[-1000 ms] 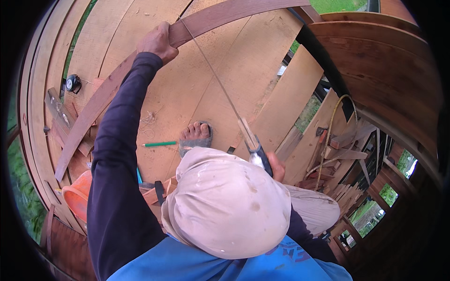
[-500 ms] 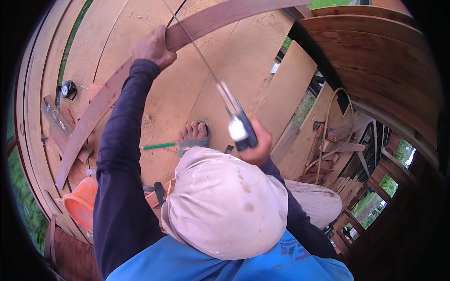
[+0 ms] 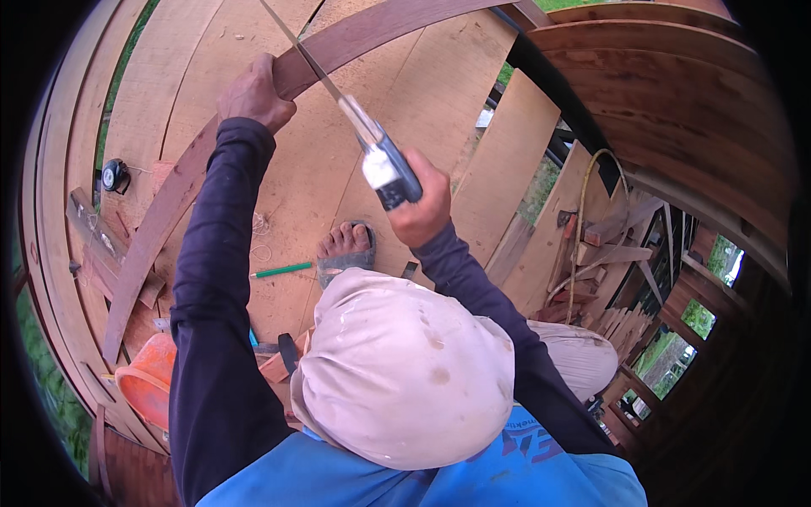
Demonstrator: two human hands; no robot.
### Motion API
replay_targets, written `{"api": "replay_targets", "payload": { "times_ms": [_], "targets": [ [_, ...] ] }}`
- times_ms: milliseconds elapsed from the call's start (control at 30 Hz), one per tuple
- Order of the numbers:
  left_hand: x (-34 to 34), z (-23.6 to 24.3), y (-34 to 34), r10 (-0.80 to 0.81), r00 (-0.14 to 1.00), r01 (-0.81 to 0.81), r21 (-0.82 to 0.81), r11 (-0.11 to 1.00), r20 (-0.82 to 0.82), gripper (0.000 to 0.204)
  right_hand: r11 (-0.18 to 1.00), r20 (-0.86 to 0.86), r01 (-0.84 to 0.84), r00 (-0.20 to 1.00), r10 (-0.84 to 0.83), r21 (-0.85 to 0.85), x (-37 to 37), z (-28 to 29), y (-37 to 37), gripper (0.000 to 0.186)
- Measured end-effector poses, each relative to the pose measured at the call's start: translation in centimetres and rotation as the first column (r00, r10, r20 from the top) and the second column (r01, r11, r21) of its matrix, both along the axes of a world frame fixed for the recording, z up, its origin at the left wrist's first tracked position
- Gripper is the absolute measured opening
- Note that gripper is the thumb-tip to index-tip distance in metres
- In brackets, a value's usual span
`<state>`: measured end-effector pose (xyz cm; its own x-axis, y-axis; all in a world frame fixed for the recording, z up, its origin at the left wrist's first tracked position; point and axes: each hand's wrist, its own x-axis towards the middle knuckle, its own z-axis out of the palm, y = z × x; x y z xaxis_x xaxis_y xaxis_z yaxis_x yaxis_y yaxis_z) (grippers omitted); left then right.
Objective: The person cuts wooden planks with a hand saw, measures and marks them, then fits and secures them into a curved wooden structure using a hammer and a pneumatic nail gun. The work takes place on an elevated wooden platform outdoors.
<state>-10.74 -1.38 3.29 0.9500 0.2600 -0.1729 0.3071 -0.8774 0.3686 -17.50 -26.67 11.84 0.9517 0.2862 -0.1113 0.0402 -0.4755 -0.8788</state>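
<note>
From where I stand, there's dark purple lettering (image 3: 530, 444) across the blue shirt (image 3: 405, 486), large characters beside a smaller line. The tape measure's (image 3: 115, 175) face is too small to read.

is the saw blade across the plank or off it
Across: the saw blade crosses the plank right of the left hand, running past its far edge. Cut depth: cannot tell.

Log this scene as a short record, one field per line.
Left hand: gripping long reddish-brown wooden plank
Right hand: holding handsaw with black-and-white handle
Thin metal blade: crosses plank, right of left hand
On pale wooden boards: slim green pencil, black tape measure with white face
Lower left: orange, curved, plastic-looking item, partly behind dark left sleeve
</note>
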Motion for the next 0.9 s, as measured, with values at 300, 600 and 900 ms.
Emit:
{"api": "replay_targets", "payload": {
  "times_ms": [300,600,900],
  "targets": [
    [2.2,1.3,9.7,0.044,0.999,-0.045,0.03,0.999,0.032,0.06,0.971,-0.172,0.228,0.956,-0.238,-0.075,-12.3,3.0,-10.2,0.017],
    [-4.1,-2.2,3.3,-0.061,0.994,0.057,0.049,0.997,0.093,0.068,0.982,0.309,0.025,0.951,0.034,-0.185,0.7,-2.6,-2.3,0.024],
    [-14.1,-2.7,10.2,0.051,0.999,-0.052,0.131,0.99,0.013,0.075,0.845,0.283,-0.337,0.835,0.472,-0.414,-0.5,-10.0,0.2,0.039]
  ]
}}
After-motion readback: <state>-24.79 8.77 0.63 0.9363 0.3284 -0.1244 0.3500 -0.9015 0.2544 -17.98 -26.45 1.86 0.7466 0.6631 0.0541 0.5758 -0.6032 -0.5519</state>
